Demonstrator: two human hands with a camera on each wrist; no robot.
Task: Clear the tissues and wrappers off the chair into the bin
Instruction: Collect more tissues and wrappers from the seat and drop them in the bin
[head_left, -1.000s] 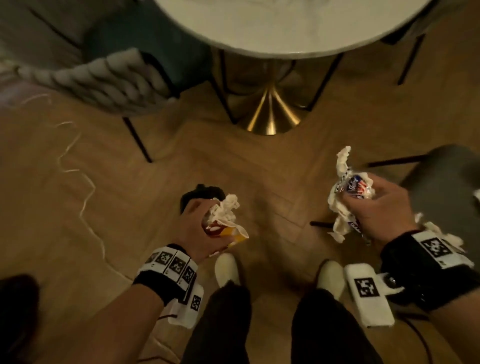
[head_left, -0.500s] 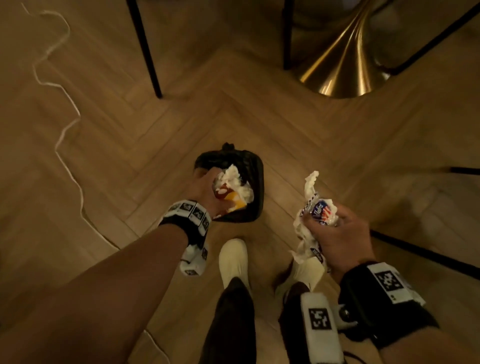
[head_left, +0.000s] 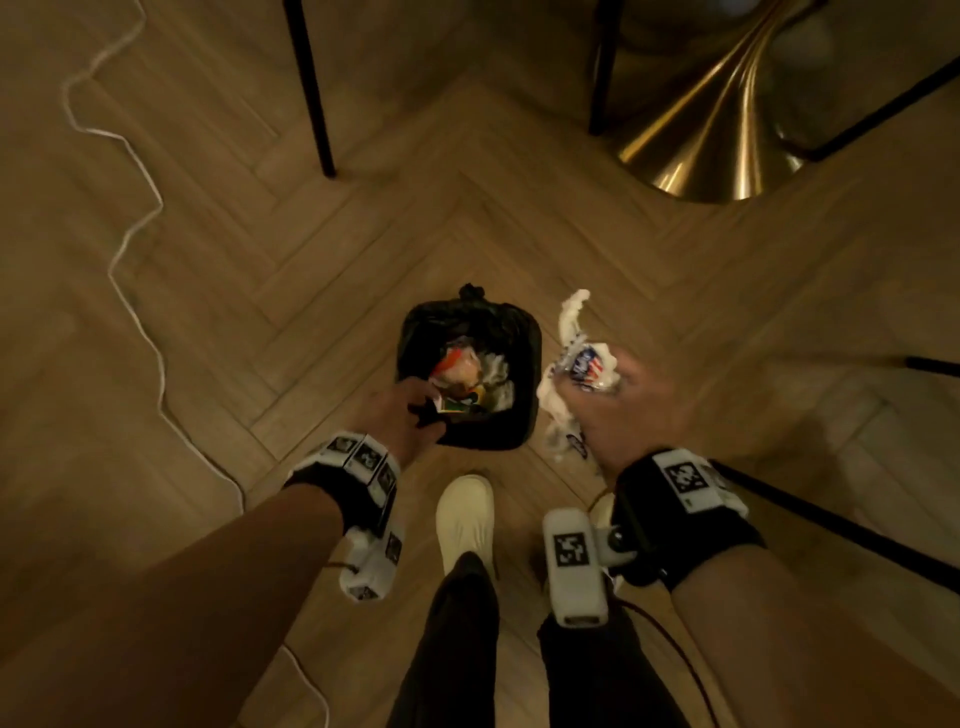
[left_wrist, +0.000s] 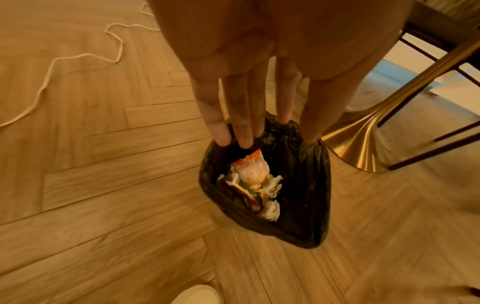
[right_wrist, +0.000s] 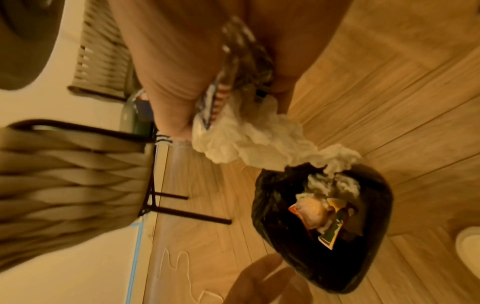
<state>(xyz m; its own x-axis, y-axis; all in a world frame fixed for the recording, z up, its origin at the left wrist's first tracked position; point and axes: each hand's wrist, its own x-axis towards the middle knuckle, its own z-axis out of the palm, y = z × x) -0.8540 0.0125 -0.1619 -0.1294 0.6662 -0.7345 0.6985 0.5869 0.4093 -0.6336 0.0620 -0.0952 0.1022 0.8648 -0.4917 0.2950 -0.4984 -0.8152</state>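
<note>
Your left hand (head_left: 400, 415) hangs empty, fingers straight, over the near-left rim of the black-lined bin (head_left: 524, 364). Your right hand (head_left: 623, 410) clutches a tissue-and-wrapper bundle (head_left: 576, 364) just right of the bin, so it must travel left to drop inside.

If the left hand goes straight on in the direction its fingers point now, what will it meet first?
Most likely the rubbish lying inside the black-lined bin: the open left hand points down over its near rim, toward the crumpled orange wrapper on top. Depth is unclear, so the rim could come first.
</note>
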